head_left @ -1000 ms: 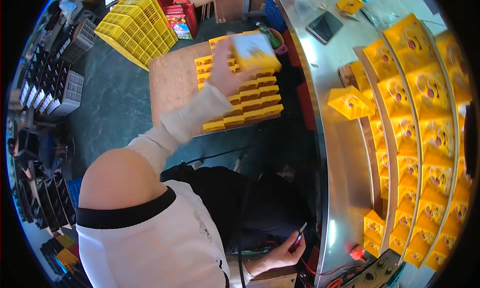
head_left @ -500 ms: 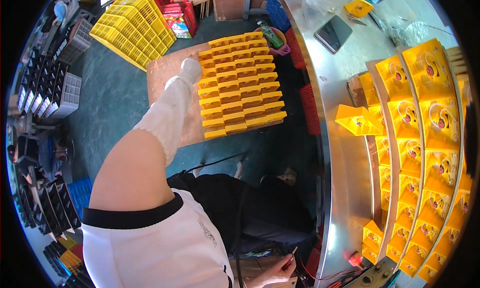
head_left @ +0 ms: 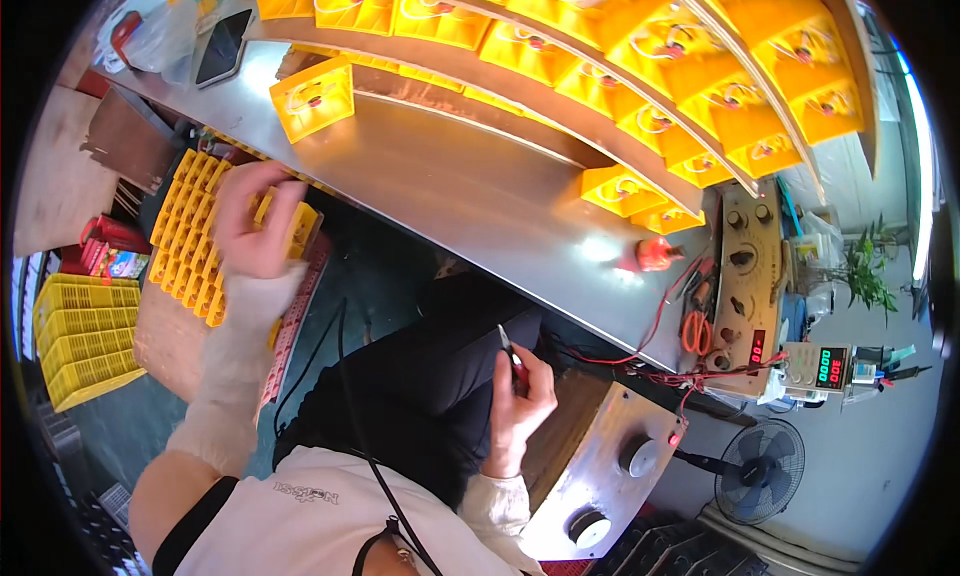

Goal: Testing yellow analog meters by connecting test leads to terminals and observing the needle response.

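My left hand (head_left: 258, 221), smeared by motion, is over a board of yellow plastic housings (head_left: 185, 241) standing in rows. Its fingers look bent, but I cannot make out whether they hold anything. Above my lap, my right hand (head_left: 522, 404) is closed around a small tool (head_left: 512, 352) with a pointed silver tip and a red-and-black handle; its exact kind is unclear. A single yellow housing (head_left: 314, 100) with a red part and a wire inside sits tilted on the metal bench (head_left: 440, 191), in front of the racks.
Shelves (head_left: 480, 41) of yellow housings line the bench's back. A phone (head_left: 223, 48), a red bottle-like object (head_left: 658, 254), orange-handled scissors (head_left: 697, 331) and a control box (head_left: 742, 276) are on the bench. Beside my right hand stands a metal box with knobs (head_left: 610, 476). Yellow crates (head_left: 85, 336) stand left.
My view has swung right toward the bench. My left hand has come back from the far left side of the housings and is over their bench side. My right hand with the pointed tool shows more fully.
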Demonstrator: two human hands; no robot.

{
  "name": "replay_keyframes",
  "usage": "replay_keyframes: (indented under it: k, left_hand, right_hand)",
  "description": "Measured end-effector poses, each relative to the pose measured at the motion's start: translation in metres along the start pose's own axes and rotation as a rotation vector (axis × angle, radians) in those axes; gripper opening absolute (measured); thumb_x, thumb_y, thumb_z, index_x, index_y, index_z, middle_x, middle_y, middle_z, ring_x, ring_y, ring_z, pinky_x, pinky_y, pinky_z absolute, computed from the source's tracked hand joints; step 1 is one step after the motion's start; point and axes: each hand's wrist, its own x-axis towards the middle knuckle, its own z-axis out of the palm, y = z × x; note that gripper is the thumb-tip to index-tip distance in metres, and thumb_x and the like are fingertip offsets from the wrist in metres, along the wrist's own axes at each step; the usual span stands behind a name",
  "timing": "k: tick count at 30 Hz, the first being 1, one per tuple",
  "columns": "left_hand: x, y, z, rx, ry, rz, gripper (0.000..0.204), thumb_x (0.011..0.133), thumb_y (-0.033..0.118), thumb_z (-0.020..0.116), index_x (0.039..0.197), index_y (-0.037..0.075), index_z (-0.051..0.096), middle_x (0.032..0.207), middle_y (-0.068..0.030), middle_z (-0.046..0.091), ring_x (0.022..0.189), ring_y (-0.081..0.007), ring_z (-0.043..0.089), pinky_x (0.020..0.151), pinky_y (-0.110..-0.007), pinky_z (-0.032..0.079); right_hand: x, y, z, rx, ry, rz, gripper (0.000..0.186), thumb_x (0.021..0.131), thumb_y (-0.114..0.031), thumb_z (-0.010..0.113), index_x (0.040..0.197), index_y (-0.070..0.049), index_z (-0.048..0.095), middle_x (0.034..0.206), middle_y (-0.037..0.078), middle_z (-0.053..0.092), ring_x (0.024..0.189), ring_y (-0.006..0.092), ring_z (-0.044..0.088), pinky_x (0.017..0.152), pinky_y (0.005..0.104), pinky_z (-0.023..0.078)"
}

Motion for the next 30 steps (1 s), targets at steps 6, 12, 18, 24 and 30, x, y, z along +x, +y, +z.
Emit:
replay_keyframes:
  k: [6,12,18,24,30]
  left_hand:
    - [0.007,0.072,0.210,-0.448,-0.867,0.030,0.059,0.077,0.028,0.084,0.129,0.009,0.062,0.075,0.0009,0.057,0.062,-0.0068,0.052,0.059,-0.024,0.046]
    - [0.001,0.095,0.281,-0.766,-0.824,-0.423,0.036,0.083,0.017,0.078,0.111,-0.002,0.068,0.080,-0.0017,0.067,0.066,-0.0068,0.057,0.057,-0.024,0.047]
    - [-0.012,0.097,0.199,-0.442,-0.730,0.145,0.034,0.077,0.008,0.080,0.110,0.006,0.072,0.080,-0.0047,0.064,0.069,-0.0125,0.060,0.062,-0.026,0.049]
    - [-0.042,0.095,0.142,-0.277,-0.850,0.386,0.049,0.066,0.010,0.085,0.112,0.014,0.071,0.103,-0.0048,0.056,0.091,-0.0201,0.062,0.079,-0.033,0.054]
    - [-0.045,0.105,0.155,-0.136,-0.707,0.333,0.115,0.053,0.024,0.093,0.150,0.013,0.034,0.138,-0.0161,0.043,0.126,-0.0405,0.045,0.099,-0.046,0.043]
  right_hand:
    - [0.006,-0.026,-0.007,0.144,0.051,-0.082,0.017,0.081,-0.006,0.078,0.097,-0.003,0.071,0.073,-0.002,0.058,0.059,0.0033,0.042,0.053,0.0188,0.034]
    - [-0.021,0.016,-0.039,0.089,0.106,0.015,0.016,0.082,-0.004,0.077,0.097,-0.002,0.072,0.075,-0.001,0.061,0.062,0.0031,0.045,0.055,0.0185,0.035]
    - [-0.062,0.084,-0.084,-0.008,0.166,0.238,0.021,0.078,-0.006,0.080,0.098,-0.004,0.073,0.077,0.006,0.063,0.062,0.0131,0.056,0.056,0.0268,0.045]
    - [-0.048,0.082,-0.086,-0.036,0.230,0.315,0.017,0.084,-0.008,0.076,0.098,-0.002,0.071,0.075,-0.004,0.062,0.064,0.0031,0.046,0.058,0.0185,0.038]
    - [0.002,0.029,-0.052,0.081,0.174,0.242,0.021,0.075,-0.003,0.082,0.092,-0.001,0.070,0.075,0.000,0.059,0.063,0.0050,0.047,0.054,0.0206,0.036]
